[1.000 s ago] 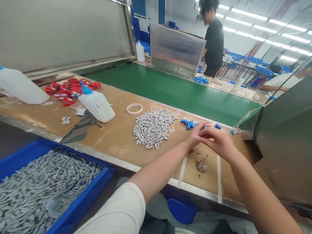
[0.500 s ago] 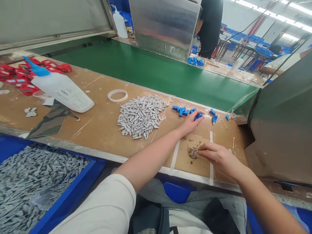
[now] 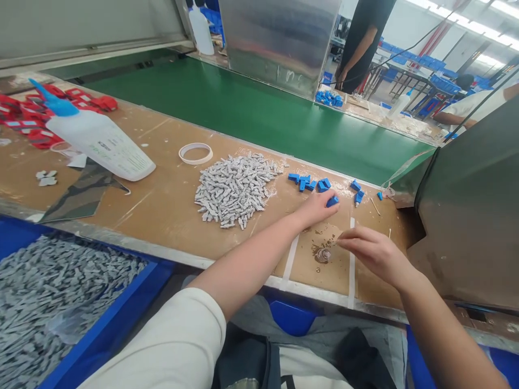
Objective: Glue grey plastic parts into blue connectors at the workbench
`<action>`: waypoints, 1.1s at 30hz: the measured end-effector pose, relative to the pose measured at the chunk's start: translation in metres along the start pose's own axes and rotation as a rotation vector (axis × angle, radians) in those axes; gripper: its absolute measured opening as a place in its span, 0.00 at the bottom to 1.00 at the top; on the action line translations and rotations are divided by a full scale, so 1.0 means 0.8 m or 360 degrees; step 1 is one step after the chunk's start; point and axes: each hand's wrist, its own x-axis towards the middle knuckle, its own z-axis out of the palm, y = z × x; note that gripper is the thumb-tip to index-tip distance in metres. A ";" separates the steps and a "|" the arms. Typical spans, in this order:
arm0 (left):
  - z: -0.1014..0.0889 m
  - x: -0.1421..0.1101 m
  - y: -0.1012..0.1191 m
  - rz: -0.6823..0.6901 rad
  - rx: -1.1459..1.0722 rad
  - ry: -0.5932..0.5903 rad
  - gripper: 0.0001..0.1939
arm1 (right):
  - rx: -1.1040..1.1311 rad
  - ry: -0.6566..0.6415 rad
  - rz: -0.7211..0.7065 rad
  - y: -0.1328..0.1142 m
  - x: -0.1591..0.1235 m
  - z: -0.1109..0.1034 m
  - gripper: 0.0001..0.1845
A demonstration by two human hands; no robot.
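Near the far side of the brown-covered table (image 3: 174, 210), the left hand (image 3: 317, 210) curls around one small blue plastic part (image 3: 332, 201), thumb and fingers closed on its sides. With that hand as the clock's centre and twelve pointing away from the wearer, the right hand (image 3: 373, 249) is at four o'clock, thumb and forefinger drawn together in a pinch; whether something thin sits between the tips, one cannot tell. At six o'clock, near the right fingertips but apart from them, lies a small clear round object (image 3: 323, 255) ringed by dark, wet-looking spots. Judging from this, the step in hand is handling a single blue part beside that patch. The next move seems to call for a steady left grip and a light, exact right pinch.

Loose blue plastic pieces (image 3: 303, 183) lie from eleven to two o'clock. A heaped mound of pale grey plastic pieces (image 3: 237, 189) sits between nine and ten, with a white ring-shaped roll (image 3: 195, 161) behind it and a translucent bottle with a blue nozzle (image 3: 101, 143) on its side farther out. At eight o'clock, a blue plastic tray (image 3: 121, 319) holds more grey pieces.

Beyond the table runs a flat green belt (image 3: 243, 119). A person in a dark top (image 3: 367, 38) stands just past twelve; a large grey metal housing (image 3: 466, 227) fills three.
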 end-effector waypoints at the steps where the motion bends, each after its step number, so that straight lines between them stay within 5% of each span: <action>1: -0.001 0.000 0.001 -0.0026 0.0094 -0.0022 0.06 | 0.0024 0.0229 0.0087 0.009 -0.002 0.002 0.13; 4: -0.004 -0.001 0.002 -0.0048 0.0334 -0.0140 0.12 | 0.0004 0.0810 0.0318 0.036 -0.001 0.016 0.08; 7: -0.005 -0.001 -0.001 -0.0040 0.0429 -0.0233 0.15 | -0.0002 0.0985 0.0357 0.055 0.005 0.037 0.07; 21: -0.005 0.000 -0.005 -0.0035 0.0580 -0.0398 0.13 | -0.0016 0.0795 0.0234 0.084 0.006 0.068 0.11; 28: -0.007 -0.002 -0.002 -0.0002 0.0668 -0.0540 0.06 | 0.0013 0.0601 -0.0033 0.098 0.002 0.078 0.14; 33: -0.007 -0.003 0.005 -0.0029 0.0729 -0.0469 0.11 | 0.0021 0.0648 0.0517 0.087 0.009 0.073 0.14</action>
